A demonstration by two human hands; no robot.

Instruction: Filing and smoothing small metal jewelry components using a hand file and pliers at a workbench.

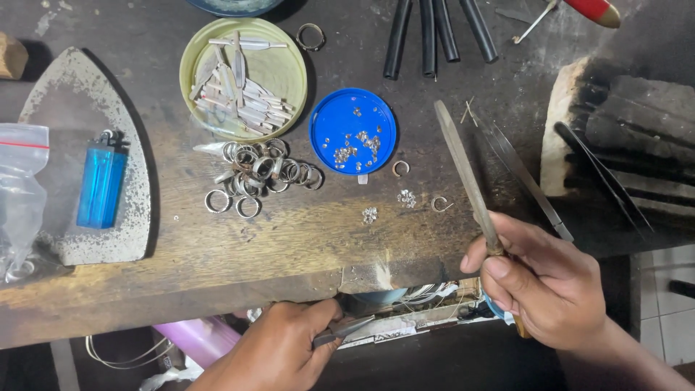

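Note:
My right hand point(539, 282) grips a long flat metal file point(463, 170) by its handle end, the blade pointing up across the dark wooden workbench point(217, 253). Below the bench's front edge, my left hand point(279, 347) is closed on small pliers point(344, 329), their jaws aimed at a worn notch in the edge. A heap of silver rings point(260, 174) lies in the bench's middle, beside a blue lid point(352, 131) with tiny settings in it. A green lid point(242, 78) holds several thin metal strips.
A blue lighter point(101, 185) rests on an iron-shaped metal plate point(51, 94) at left, next to a plastic zip bag point(20, 195). Black tubes point(434, 32) lie at the back. A charred block point(615, 137) and tweezers point(532, 185) sit at right. Loose open rings point(400, 168) lie near the file.

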